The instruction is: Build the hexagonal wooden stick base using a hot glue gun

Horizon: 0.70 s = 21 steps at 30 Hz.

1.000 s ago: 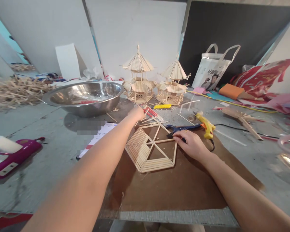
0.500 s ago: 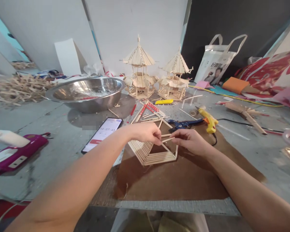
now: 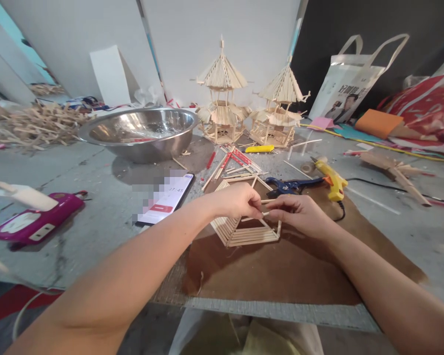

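My left hand (image 3: 239,201) is closed in a pinch above a roof-like frame of thin wooden sticks (image 3: 252,238). Close beside it, my right hand (image 3: 299,213) pinches too, thumb against fingers. A short piece of wooden stick (image 3: 265,214) shows between the two sets of fingertips; most of it is hidden. The frame rests on a brown sheet (image 3: 266,276), its left and front sides filled with rows of sticks. To the right lie a blue-handled tool (image 3: 281,186) and a yellow glue gun (image 3: 331,180).
Two stick pagodas (image 3: 222,98) stand at the back. A metal bowl (image 3: 140,148), a phone (image 3: 166,199) and a purple power strip (image 3: 40,222) are on the left. Beyond my hands lie loose sticks and a yellow cutter (image 3: 259,149). A white bag (image 3: 351,88) stands back right.
The camera view has shifted, so the scene sits further right and slightly higher. My fingertips are closer together, and less of the stick shows between them.
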Each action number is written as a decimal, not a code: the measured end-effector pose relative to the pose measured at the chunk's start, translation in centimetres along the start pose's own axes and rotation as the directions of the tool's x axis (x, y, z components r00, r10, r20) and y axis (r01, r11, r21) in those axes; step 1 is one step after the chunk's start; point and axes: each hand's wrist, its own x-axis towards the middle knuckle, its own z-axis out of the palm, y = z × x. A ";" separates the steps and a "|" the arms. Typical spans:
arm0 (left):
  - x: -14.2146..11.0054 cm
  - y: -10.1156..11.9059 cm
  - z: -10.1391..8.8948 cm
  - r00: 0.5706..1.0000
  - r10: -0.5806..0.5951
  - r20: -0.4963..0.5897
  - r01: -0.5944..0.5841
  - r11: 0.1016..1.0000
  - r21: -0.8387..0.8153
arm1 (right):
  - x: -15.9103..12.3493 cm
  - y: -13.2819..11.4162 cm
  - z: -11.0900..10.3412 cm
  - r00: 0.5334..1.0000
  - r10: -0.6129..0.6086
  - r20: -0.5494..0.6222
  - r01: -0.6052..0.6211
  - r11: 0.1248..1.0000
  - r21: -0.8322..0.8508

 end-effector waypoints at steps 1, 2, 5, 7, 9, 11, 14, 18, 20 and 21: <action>0.0 0.0 0.1 1.000 -0.002 0.019 0.001 1.000 0.014 | 0.1 0.1 -0.1 0.999 0.010 -0.033 -0.012 0.999 -0.044; 0.0 0.0 0.1 0.999 -0.002 0.039 0.001 0.999 0.034 | 0.1 0.3 -0.3 0.998 0.023 -0.065 -0.028 0.996 -0.085; 0.2 0.0 0.4 0.998 -0.003 0.070 -0.004 0.995 0.104 | 0.3 1.1 -0.5 0.993 0.043 -0.113 -0.060 0.986 -0.156; 0.3 -0.1 0.6 0.998 -0.008 0.061 -0.001 0.990 0.138 | 0.4 1.5 -0.6 0.994 0.036 -0.103 -0.054 0.983 -0.175; 0.4 -0.1 0.8 0.998 -0.010 0.056 0.000 0.987 0.162 | 0.4 1.8 -0.6 0.995 0.025 -0.093 -0.043 0.979 -0.197; 0.4 -0.2 0.9 0.998 -0.005 0.066 -0.007 0.983 0.184 | 0.4 1.8 -0.5 0.996 0.014 -0.093 -0.034 0.976 -0.213; 0.5 -0.2 0.9 0.996 0.008 0.084 -0.025 0.979 0.200 | 0.4 1.7 -0.6 0.996 0.006 -0.093 -0.027 0.973 -0.231; 0.4 -0.2 0.9 0.996 0.017 0.093 -0.034 0.982 0.184 | 0.4 1.5 -0.7 0.995 -0.003 -0.098 -0.023 0.965 -0.263; 0.4 -0.3 1.0 0.995 0.021 0.099 -0.037 0.986 0.163 | 0.4 1.5 -0.6 0.995 -0.015 -0.103 -0.014 0.961 -0.275; 0.5 -0.3 1.0 0.995 0.024 0.102 -0.039 0.987 0.153 | 0.4 1.5 -0.6 0.994 -0.019 -0.103 -0.011 0.960 -0.279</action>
